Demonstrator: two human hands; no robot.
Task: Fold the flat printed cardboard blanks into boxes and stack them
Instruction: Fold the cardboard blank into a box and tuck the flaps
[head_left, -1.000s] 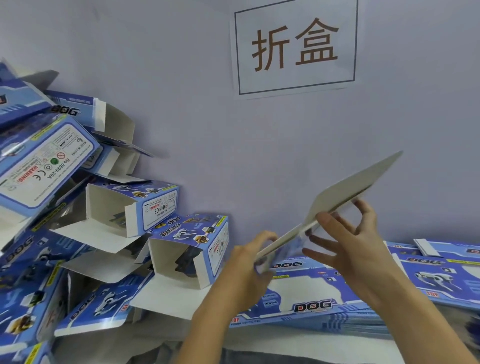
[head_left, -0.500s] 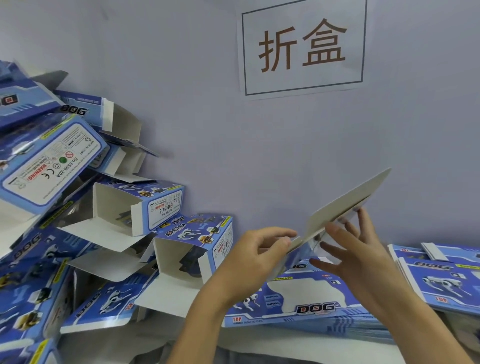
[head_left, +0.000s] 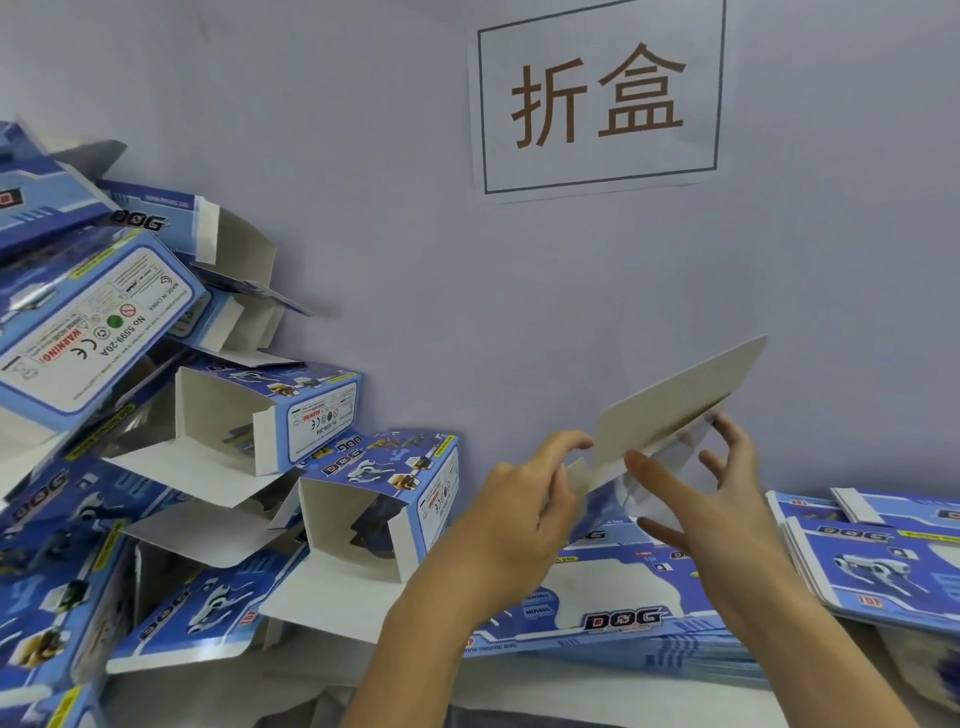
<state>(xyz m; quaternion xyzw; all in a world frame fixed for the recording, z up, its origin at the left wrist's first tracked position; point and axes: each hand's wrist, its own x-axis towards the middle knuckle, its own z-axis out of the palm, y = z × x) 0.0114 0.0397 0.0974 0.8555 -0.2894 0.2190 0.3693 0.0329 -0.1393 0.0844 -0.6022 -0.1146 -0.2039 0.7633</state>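
Lowering blank (head_left: 675, 410), both hands (head_left: 524, 509) closer.

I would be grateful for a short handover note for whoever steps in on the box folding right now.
Left hand pinches the lower end of a cardboard blank held in the air; right hand grips it on the other side.
Flat blanks are stacked under the hands, more flat blanks at right.
Done: folded boxes piled at left, end flaps open.
Left: shape the held blank into a box, add it to the pile, then work through the stacks.
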